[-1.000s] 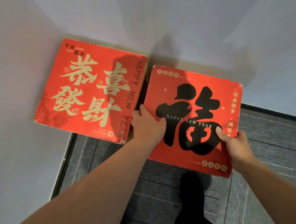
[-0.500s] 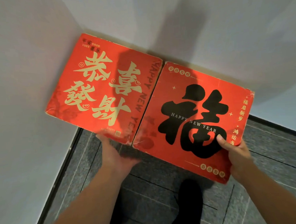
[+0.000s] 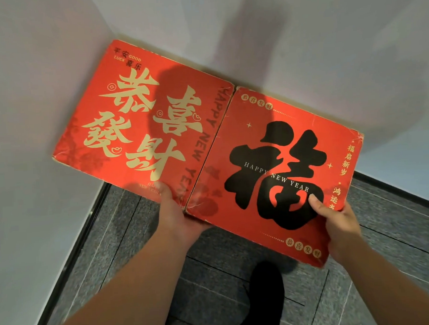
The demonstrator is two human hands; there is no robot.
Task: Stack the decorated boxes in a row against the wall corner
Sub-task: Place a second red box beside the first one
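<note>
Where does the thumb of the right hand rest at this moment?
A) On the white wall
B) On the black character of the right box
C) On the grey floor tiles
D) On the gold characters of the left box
B: the right hand grips the near right edge of the right box, its thumb lying on the big black character.

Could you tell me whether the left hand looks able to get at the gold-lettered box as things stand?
Probably yes: the left hand already sits at the near edge of the gold-lettered box, with nothing between them.

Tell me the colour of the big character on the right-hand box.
Black, on the red right-hand box; clearest in the head view.
</note>
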